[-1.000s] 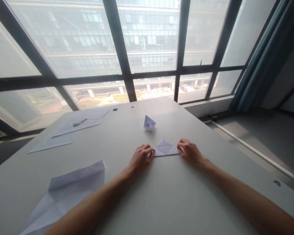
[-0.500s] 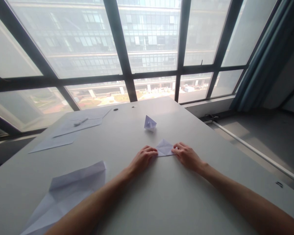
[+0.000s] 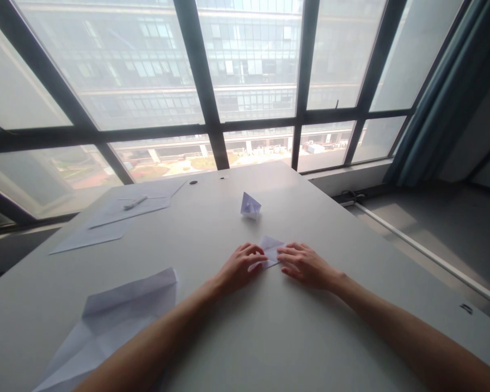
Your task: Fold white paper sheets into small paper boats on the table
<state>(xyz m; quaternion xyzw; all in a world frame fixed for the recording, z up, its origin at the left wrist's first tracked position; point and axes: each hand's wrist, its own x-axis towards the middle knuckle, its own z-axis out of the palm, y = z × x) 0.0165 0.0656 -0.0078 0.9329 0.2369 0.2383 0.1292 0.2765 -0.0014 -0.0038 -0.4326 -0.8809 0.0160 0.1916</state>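
Observation:
A small folded piece of white paper [image 3: 271, 243] lies on the white table between my hands, turned at an angle, with crease lines on its face. My left hand [image 3: 240, 268] rests at its left corner, fingers apart, the fingertips touching the paper. Over its right side, my right hand [image 3: 307, 265] lies with fingers stretched out and spread, covering that corner. Just beyond them stands a folded paper boat [image 3: 250, 206], its pointed peak upward; neither hand touches it.
A large creased sheet of paper [image 3: 122, 310] lies at the left, partly behind my left forearm. Farther back are flat sheets [image 3: 155, 203] with a white pen-like object [image 3: 135, 203] on top. The table's right edge [image 3: 361, 222] drops to the floor; windows rise behind.
The folded paper has turned on the table, its lower edge now slanting. Both hands have loosened from pinching its corners, and their fingers have spread. The paper boat has stayed put.

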